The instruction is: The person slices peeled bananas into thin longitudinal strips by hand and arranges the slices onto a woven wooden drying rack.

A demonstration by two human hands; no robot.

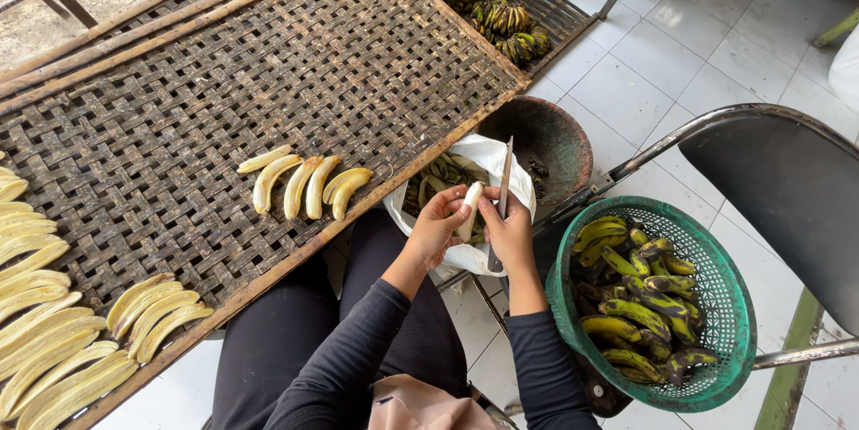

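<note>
Carefully, I keep my left hand (437,226) wrapped around the peeled banana (470,209) over the white peel bag (495,158), my right hand (510,233) gripping the knife (503,193), blade turned away; I'd judge short strokes safest.

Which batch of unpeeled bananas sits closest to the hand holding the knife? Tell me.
The green basket of bananas on the chair, beside the right hand; the other bunches lie far off on the rack.

- At frame centre, the left hand (438,226) and right hand (510,235) grip a peeled banana (470,206); the right also holds a knife (503,193).
- Lower right: green basket (729,332) of unpeeled bananas (635,305).
- Left: woven tray (224,72) carrying peeled bananas (304,184).
</note>
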